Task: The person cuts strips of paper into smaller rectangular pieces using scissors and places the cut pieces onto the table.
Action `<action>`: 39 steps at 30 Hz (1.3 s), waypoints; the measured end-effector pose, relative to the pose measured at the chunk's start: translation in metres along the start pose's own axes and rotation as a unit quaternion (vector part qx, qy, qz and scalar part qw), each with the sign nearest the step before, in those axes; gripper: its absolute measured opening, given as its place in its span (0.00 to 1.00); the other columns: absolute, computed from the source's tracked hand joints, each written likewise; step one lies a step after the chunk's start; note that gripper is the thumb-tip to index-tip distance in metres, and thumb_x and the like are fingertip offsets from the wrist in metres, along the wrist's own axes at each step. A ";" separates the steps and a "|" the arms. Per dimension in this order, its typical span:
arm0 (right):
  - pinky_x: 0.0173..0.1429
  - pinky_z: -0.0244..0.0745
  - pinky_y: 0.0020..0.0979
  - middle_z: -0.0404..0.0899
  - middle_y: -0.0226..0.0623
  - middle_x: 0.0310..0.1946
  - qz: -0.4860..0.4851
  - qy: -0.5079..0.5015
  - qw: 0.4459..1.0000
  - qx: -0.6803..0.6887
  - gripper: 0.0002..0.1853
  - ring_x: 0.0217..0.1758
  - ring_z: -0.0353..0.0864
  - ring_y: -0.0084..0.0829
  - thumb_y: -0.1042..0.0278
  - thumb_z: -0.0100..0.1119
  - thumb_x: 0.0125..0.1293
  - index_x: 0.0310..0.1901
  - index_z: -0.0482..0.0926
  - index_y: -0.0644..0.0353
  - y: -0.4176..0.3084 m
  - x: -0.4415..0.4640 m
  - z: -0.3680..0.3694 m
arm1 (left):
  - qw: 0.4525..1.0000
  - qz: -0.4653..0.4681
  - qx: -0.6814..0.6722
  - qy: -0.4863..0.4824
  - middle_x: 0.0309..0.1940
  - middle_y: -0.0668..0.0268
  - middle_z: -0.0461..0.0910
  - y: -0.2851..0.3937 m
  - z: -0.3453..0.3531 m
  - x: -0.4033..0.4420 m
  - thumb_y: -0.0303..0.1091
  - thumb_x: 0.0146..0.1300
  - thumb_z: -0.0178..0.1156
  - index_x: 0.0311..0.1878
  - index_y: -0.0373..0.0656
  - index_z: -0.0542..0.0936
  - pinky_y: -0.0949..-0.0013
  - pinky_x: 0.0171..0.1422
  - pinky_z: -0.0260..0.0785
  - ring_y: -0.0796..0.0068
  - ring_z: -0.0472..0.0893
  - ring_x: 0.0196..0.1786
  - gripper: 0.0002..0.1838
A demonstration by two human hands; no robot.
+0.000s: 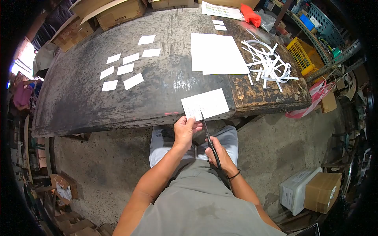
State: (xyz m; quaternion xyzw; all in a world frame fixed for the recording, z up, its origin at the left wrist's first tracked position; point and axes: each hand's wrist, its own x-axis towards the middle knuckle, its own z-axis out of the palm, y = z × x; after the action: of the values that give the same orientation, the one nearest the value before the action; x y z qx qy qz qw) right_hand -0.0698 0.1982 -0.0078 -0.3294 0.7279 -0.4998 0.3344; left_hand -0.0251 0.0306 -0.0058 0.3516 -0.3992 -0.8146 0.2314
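Note:
My left hand pinches the lower left edge of a white sheet of paper, which has faint marks on it, just over the table's front edge. In my right hand is a pair of black-handled scissors, its blades pointing up and reaching the paper's lower edge. Whether the blades are parted I cannot make out. Several small white paper cards lie spread on the left half of the table, and two more cards lie near the back.
The dark worn table bears larger white sheets and a heap of paper strips on the right. Cardboard boxes line its back. A yellow basket is on the right; a lidded plastic bin stands on the floor.

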 end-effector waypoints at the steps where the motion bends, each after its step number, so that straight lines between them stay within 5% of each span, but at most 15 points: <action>1: 0.24 0.64 0.23 0.68 0.26 0.19 0.001 0.001 1.000 -0.001 0.38 0.19 0.69 0.19 0.31 0.50 0.61 0.57 0.64 0.62 0.000 0.000 0.000 | 1.000 0.000 0.001 0.000 0.38 0.59 0.80 0.000 0.000 0.000 0.34 0.66 0.54 0.44 0.34 0.74 0.70 0.40 0.78 0.70 0.81 0.36 0.12; 14: 0.23 0.62 0.24 0.68 0.26 0.19 -0.009 0.011 1.000 -0.009 0.37 0.19 0.68 0.19 0.33 0.51 0.62 0.56 0.65 0.62 0.002 -0.001 0.001 | 1.000 0.003 -0.006 -0.007 0.38 0.59 0.80 0.001 0.001 -0.002 0.34 0.66 0.54 0.45 0.34 0.74 0.70 0.41 0.77 0.71 0.81 0.36 0.12; 16: 0.39 0.70 0.33 0.73 0.38 0.29 0.033 -0.010 0.999 -0.012 0.35 0.33 0.74 0.33 0.36 0.53 0.62 0.55 0.65 0.63 -0.001 -0.002 -0.001 | 1.000 0.004 -0.005 -0.006 0.38 0.59 0.80 0.002 0.002 -0.002 0.34 0.66 0.54 0.45 0.34 0.74 0.70 0.41 0.77 0.71 0.81 0.36 0.12; 39: 0.27 0.67 0.30 0.71 0.35 0.21 0.014 0.022 1.000 -0.015 0.30 0.22 0.71 0.27 0.45 0.59 0.63 0.53 0.66 0.64 -0.006 0.000 0.001 | 1.000 0.001 -0.010 -0.010 0.38 0.59 0.80 -0.001 0.000 0.002 0.36 0.66 0.56 0.44 0.36 0.74 0.69 0.41 0.78 0.71 0.81 0.36 0.12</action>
State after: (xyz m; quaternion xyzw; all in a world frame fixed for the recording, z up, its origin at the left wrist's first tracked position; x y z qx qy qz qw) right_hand -0.0684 0.1965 -0.0025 -0.3133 0.7470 -0.4912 0.3204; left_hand -0.0266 0.0304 -0.0073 0.3406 -0.3933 -0.8218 0.2321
